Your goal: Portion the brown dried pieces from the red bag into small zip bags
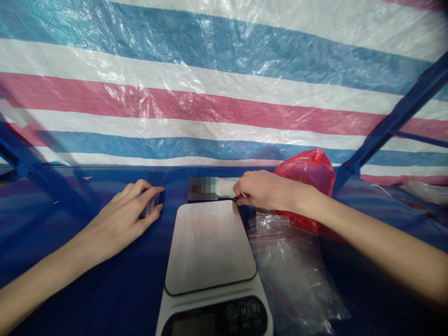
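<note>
At left, my left hand (131,207) curves its fingers and thumb around a small clear plastic bag (151,205) with a red line; most of the bag is hidden in the palm. My right hand (257,189) pinches the right end of a flat, phone-like rectangular thing (227,186) lying behind the scale. The left part of that thing is blurred out, so I cannot make out its face. Between my hands stands a kitchen scale (212,247) with a bare metal plate, dark display and round buttons at its near end.
Clear zip bags (290,266) with red seal lines lie in a pile right of the scale. A red plastic bag (308,165) sits behind my right forearm. Blue frame bars (395,119) slant at both sides, before a striped plastic sheet (210,102). The surface is dark blue.
</note>
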Motion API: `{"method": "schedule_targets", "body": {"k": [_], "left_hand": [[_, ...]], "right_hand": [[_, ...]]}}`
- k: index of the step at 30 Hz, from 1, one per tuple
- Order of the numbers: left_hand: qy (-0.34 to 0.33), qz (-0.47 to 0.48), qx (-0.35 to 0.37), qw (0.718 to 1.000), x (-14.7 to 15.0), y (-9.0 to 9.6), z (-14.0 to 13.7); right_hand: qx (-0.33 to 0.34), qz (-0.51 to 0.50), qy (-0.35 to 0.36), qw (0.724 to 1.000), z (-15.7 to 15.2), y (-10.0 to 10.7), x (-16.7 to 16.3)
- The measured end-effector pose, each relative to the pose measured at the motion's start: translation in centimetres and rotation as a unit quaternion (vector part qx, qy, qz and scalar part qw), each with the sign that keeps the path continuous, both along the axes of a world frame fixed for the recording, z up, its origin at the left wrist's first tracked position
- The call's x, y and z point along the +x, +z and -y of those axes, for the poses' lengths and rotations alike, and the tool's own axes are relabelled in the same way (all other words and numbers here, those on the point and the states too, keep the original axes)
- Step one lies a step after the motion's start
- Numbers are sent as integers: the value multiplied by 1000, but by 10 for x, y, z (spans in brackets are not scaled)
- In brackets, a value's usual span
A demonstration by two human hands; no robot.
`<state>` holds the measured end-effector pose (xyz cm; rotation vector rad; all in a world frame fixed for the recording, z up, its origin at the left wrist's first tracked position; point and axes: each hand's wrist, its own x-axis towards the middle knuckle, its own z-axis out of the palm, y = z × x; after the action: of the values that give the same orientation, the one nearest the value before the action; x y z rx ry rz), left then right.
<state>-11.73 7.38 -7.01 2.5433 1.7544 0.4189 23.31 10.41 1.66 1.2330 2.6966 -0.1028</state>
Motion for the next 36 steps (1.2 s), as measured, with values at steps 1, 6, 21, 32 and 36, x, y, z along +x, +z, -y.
{"method": "schedule_targets", "body": {"k": [1,6,21,32,36], "left_hand": [[1,1,2,1000,0,0,0],[-4,25,7,1000,-5,-3,-3],[-28,53,18,998,-12,-13,-14],[-40,67,45,996,-13,-20,-16],[-42,78,45,995,-12,-23,-18]], "right_hand": [[-3,-3,3,1000,0,1,1],[-38,-19,18,999,1,8,3],[-120,-63,-43,990,0,60,55],[-114,-87,-46,989,1,60,47],[-45,-67,-130,988,10,56,83]]}}
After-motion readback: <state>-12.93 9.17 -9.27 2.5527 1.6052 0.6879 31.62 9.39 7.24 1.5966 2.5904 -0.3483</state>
